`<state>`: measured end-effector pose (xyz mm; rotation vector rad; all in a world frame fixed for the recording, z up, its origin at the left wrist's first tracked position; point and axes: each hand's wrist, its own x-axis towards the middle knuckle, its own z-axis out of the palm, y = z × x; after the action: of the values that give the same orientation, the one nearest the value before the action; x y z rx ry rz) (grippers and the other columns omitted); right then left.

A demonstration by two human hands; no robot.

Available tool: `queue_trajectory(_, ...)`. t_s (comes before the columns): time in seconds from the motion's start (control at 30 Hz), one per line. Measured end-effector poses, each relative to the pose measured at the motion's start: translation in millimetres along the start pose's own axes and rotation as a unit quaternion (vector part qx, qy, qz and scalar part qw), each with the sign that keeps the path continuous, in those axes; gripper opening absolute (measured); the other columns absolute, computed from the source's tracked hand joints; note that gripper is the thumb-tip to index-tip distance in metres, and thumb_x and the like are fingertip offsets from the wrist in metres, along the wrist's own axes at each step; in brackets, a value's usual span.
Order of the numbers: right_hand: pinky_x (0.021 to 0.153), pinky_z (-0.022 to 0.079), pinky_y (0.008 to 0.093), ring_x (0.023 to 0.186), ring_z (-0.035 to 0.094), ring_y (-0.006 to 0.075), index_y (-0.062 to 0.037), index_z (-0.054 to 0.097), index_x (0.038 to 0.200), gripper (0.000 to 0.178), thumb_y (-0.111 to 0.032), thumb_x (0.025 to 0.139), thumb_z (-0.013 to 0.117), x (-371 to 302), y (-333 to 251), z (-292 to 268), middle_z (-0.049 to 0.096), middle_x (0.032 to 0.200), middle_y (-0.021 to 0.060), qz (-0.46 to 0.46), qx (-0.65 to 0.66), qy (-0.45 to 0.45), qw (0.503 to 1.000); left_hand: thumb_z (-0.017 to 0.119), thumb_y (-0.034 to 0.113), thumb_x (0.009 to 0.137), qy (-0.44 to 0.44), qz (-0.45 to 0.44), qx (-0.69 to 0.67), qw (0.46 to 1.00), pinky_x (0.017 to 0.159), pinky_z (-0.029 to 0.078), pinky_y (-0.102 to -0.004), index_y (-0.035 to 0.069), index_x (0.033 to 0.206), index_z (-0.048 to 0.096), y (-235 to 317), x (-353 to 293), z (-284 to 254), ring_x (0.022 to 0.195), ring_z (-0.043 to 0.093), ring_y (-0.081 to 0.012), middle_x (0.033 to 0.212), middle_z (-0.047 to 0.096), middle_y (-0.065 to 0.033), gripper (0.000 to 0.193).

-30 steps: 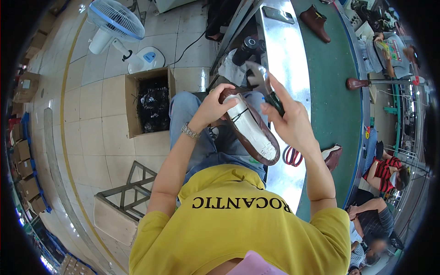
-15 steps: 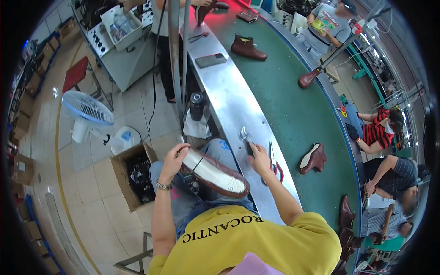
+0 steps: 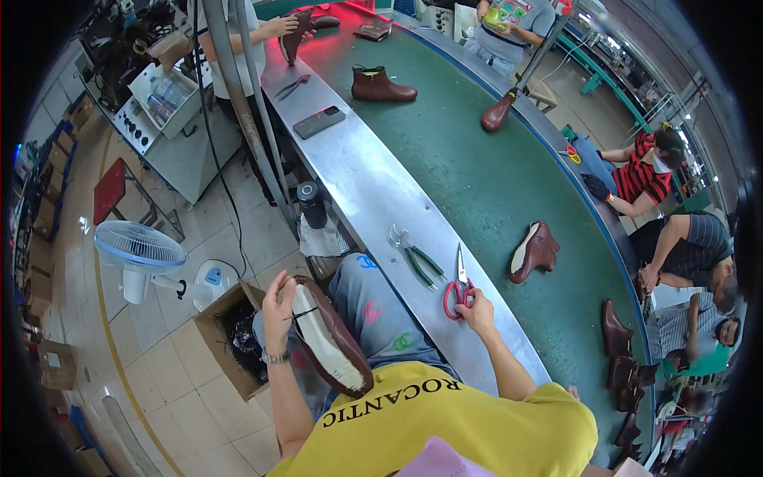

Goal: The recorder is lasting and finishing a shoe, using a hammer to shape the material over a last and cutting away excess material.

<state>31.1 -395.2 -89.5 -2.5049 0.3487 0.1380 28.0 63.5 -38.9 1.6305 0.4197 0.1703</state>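
Reddish-brown, smooth and glossy upper material wraps the rim of the held shoe, which is long, narrow and rounded at the ends. Its underside, turned upward, is off-white and matt, with a thin dark band across it near the upper end. The shoe is tilted over the lap, above blue denim trousers; the left hand grips it at the upper end.

The right hand is curled onto one red handle loop of the scissors, whose slim, bright metal blades point away from the person. Just left of them lie pliers with bare metal heads and thin green handles. Both tools are on the table, a long strip of scuffed, reflective metal.

Alongside it runs a flat green surface, carrying a brown boot standing upright and another on its side, pale sole showing. A dark, flat phone rests on the metal farther along.

An open cardboard box stands on the tiled floor, partly hidden by the left hand and wrist. A worn metal post blocks part of a co-worker beyond. A white fan with a blue rim stands to the left.
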Motion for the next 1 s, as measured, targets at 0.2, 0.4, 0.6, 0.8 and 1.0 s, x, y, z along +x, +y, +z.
queue_trajectory(0.2, 0.061, 0.048, 0.0266, 0.072, 0.060, 0.0140, -0.0024, 0.057, 0.113, 0.036, -0.012, 0.082, 0.072, -21, -91, -28, 0.063, 0.084, 0.0040, 0.169, 0.496, -0.265, 0.810, 0.058, 0.017, 0.099, 0.064, -0.054, -0.157, 0.984, 0.090, 0.047, -0.0258, -0.002, 0.141, 0.044, 4, -70, -7, 0.107, 0.057, -0.0133, 0.134, 0.053, -0.0095, 0.048)
queue_trajectory(0.4, 0.054, 0.029, 0.0197, 0.065, 0.041, 0.0042, -0.0067, 0.052, 0.121, 0.086, -0.073, 0.069, 0.070, -76, -196, -41, 0.043, 0.076, -0.0063, 0.073, 0.398, -0.584, 0.703, 0.065, 0.026, 0.094, 0.072, -0.056, 0.002, 0.996, 0.090, 0.049, -0.0316, -0.005, 0.144, 0.035, 14, -120, 19, 0.104, 0.060, -0.0203, 0.137, 0.049, -0.0227, 0.066)
queue_trajectory(0.6, 0.047, 0.030, 0.0222, 0.054, 0.039, 0.0070, -0.0070, 0.050, 0.096, 0.090, -0.092, 0.067, 0.041, -94, -227, -39, 0.039, 0.067, -0.0034, 0.137, 0.279, -0.651, 0.693, 0.052, 0.036, 0.098, 0.135, 0.008, 0.076, 0.988, 0.093, 0.047, -0.0386, -0.005, 0.133, 0.048, 1, -124, 36, 0.111, 0.061, -0.0357, 0.121, 0.060, -0.0262, 0.053)
queue_trajectory(0.8, 0.041, 0.032, 0.0258, 0.046, 0.042, 0.0123, -0.0077, 0.044, 0.074, 0.069, -0.073, 0.093, 0.032, -99, -244, -11, 0.040, 0.056, 0.0014, 0.130, 0.271, -0.619, 0.726, 0.052, 0.035, 0.099, 0.143, 0.015, 0.084, 0.986, 0.091, 0.048, -0.0394, -0.003, 0.130, 0.051, 9, -122, 40, 0.108, 0.062, -0.0373, 0.116, 0.062, -0.0263, 0.049)
queue_trajectory(1.0, 0.038, 0.036, 0.0269, 0.039, 0.046, 0.0145, -0.0051, 0.051, 0.067, 0.060, -0.055, 0.099, 0.039, -116, -233, -2, 0.045, 0.050, 0.0037, 0.024, 0.178, -0.521, 0.834, 0.054, 0.031, 0.097, 0.109, 0.014, 0.111, 0.988, 0.092, 0.048, -0.0396, -0.002, 0.133, 0.049, 15, -123, 33, 0.111, 0.060, -0.0379, 0.120, 0.061, -0.0261, 0.049)
